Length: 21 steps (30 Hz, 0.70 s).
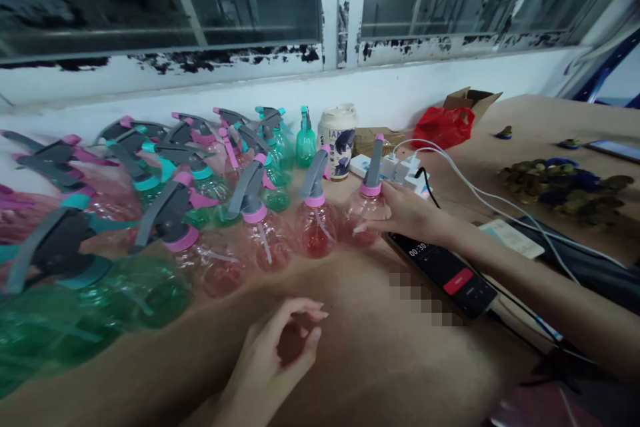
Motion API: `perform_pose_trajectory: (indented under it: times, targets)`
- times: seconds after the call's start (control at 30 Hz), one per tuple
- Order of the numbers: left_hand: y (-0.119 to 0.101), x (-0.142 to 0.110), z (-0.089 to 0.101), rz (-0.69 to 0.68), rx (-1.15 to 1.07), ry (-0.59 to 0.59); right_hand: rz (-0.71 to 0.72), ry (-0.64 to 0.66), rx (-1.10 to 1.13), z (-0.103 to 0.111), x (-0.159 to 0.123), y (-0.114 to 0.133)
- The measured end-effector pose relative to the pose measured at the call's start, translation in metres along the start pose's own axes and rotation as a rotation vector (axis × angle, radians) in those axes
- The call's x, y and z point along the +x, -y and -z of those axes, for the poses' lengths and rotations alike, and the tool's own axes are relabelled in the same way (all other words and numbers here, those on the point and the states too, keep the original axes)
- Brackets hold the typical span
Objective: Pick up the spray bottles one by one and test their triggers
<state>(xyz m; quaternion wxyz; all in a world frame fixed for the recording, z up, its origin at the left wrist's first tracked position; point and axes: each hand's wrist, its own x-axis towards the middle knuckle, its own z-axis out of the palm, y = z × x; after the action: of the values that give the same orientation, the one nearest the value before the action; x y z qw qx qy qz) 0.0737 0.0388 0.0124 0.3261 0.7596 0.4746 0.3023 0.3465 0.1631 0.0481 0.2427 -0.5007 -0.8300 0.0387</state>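
Observation:
My right hand (407,213) reaches across the table and rests its fingers against a pink spray bottle (367,203) with a grey trigger and pink collar, the rightmost of a row. My left hand (273,353) hovers low over the brown table (390,360), fingers loosely curled with nothing in them. Several pink and green spray bottles (200,193) stand packed together to the left and behind, reaching back to the wall.
A phone (445,270) showing a timer lies under my right forearm. White cables (500,203) run from a power strip (395,167). A printed cup (337,140), a red bag (443,125), a cardboard box (473,101) and a pile of small parts (565,183) sit beyond.

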Motion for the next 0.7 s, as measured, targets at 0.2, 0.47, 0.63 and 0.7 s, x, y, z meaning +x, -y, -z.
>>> perform_pose_trajectory:
  times: [0.2,0.47,0.63,0.7]
  targets:
    - [0.000,0.000,-0.002,-0.007,-0.002,0.040,0.022,-0.044,-0.022,-0.008,0.001,-0.002]
    - [-0.003,-0.010,0.008,0.082,0.015,0.067,-0.030,-0.068,-0.032,-0.010,-0.003,0.004]
    - [-0.007,-0.024,0.016,0.127,0.031,0.045,-0.041,-0.102,0.047,-0.010,-0.013,0.014]
    - [-0.009,-0.030,0.020,0.142,0.035,0.039,-0.062,-0.133,0.051,-0.014,-0.019,0.014]
